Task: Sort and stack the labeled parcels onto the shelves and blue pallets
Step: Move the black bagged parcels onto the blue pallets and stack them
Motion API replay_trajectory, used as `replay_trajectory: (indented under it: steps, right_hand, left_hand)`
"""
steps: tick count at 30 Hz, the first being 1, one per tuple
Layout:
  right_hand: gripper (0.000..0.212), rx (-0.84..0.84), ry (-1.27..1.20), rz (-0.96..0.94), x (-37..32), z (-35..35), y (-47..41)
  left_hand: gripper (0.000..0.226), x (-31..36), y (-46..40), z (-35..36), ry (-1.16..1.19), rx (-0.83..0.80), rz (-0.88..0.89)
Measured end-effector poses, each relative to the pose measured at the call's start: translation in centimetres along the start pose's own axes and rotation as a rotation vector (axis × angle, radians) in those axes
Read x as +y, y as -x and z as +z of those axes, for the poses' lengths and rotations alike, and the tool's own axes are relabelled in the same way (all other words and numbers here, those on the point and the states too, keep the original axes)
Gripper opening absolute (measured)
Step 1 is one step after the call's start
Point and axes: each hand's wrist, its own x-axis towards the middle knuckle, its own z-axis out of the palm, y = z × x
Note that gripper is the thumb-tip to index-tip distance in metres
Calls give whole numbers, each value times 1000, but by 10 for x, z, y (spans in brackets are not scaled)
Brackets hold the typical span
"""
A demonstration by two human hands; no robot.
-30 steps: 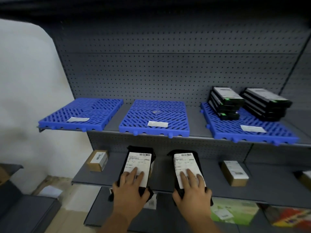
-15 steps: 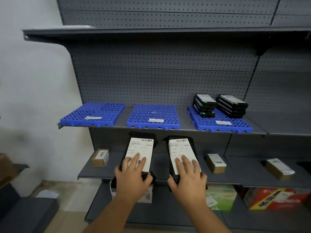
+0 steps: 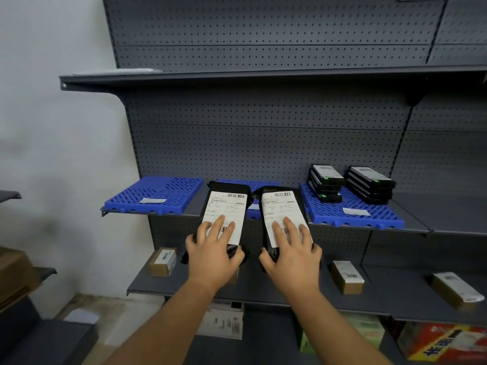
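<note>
L hand (image 3: 214,255): grips the near end of the left black parcel (image 3: 224,217), fingers spread flat on its white label, thumb round the right edge. Parcel is off the shelf, held in the air, label up.
R hand (image 3: 291,259): grips the near end of the right black parcel (image 3: 283,219) the same way, thumb hooked under the left edge. Also in the air, far end tilted a bit left, nearly touching the other parcel's top corner.
Where they sit: both parcels in front of the middle blue pallet (image 3: 264,183), which they mostly hide; can't tell if the far ends touch it yet.
Other spots: left blue pallet (image 3: 154,193) holds only a small tag; right blue pallet (image 3: 350,209) has two stacks of black parcels (image 3: 350,184) at the back, front part bare w/ a tag.
Step, as I judge it: carrying 2 parcels up to pallet level, abt to place.
Do it well: read each label vs the pallet tag before setting down; text too small to read here, so can't say which pallet is right.
Placing: slide far end on first, keep label up, lay flat, square to pallet edge. Pouches look soft and slippery, so don't let go till the weight's on the pallet.
Watch: the two parcels bumping each other; set one, then the other. If stacking on the right, align edges so the pile doesn't lean.
</note>
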Motion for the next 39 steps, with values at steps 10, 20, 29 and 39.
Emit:
replay_trajectory:
  steps: [10, 20, 29, 39]
  right_hand:
    - [69, -7, -16, -22, 24, 22, -85]
    - [69, -89, -16, 9, 26, 70, -187]
    - [67, -248, 39, 84, 3, 138, -276]
    - [68, -332, 89, 126, -4, 192, -299]
  left_hand:
    - [61, 16, -82, 12, -8, -10, -55]
    - [61, -1, -189, 58, -5, -88, -63]
    - [60, -38, -287, 116, -6, -255, -54]
    - [61, -61, -323, 166, -2, -318, -52]
